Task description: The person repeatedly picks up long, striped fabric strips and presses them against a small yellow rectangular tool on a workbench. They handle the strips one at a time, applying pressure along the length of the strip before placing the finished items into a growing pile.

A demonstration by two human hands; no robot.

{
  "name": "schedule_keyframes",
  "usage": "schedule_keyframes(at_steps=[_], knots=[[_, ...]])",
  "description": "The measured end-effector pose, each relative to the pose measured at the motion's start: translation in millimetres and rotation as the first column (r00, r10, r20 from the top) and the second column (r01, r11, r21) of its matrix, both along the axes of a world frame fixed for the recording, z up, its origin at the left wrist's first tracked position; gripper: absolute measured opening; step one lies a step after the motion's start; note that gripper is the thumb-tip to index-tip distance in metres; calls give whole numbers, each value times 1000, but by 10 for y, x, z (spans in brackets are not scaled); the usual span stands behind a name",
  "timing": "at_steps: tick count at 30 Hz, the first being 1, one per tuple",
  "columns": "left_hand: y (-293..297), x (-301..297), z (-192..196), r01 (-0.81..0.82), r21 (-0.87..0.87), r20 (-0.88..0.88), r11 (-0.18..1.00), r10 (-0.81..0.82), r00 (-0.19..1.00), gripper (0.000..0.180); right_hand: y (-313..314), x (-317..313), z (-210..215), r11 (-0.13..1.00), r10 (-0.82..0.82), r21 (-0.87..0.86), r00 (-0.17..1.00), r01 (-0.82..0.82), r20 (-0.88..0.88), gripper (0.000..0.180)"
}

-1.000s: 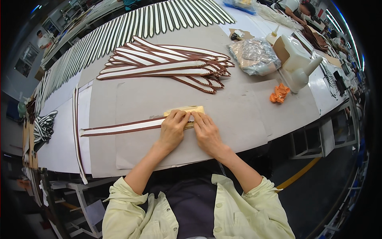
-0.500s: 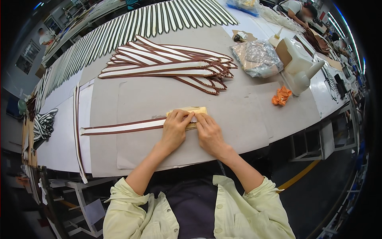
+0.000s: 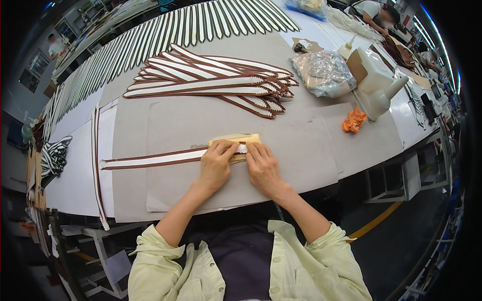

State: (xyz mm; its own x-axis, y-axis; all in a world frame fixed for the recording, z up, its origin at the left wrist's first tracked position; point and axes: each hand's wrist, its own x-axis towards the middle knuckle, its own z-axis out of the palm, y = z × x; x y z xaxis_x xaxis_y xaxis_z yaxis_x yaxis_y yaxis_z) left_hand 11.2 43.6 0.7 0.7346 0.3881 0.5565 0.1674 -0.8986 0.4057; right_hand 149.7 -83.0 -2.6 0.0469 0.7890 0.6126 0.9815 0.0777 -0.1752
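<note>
A long white strip with brown edges lies across the work surface, its right end over a small yellow pad. My left hand is closed on the strip near that end, thumb and fingertips pinching it. Just to its right, my right hand has its bent fingers pressed together at the strip's end. A notched white edge shows in the narrow gap between the hands. What lies directly under the fingertips is hidden.
Beyond my hands lies a heap of similar brown-edged strips. Dark-edged strips line the far side. At right are a plastic bag, a white bottle and a crumpled orange piece. One strip lies lengthwise at left.
My left hand has shifted slightly left, away from the right hand. The gap between the fingertips has widened, showing more of the strip's white notched end.
</note>
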Motion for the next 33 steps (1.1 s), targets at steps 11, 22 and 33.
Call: schedule_keyframes(at_steps=[11,22,33], knots=[[-85,-3,1,1,148,-50,989,7,999,48,-17,-18,16,997,-54,-66,997,50,-63,31],[-192,-244,14,-59,127,-36,990,64,997,51,17,-3,25,996,-86,-13,977,85,-198,18],[-279,-265,145,16,156,-185,988,13,983,57,161,67,-23,990,-139,-68,940,124,-311,10]])
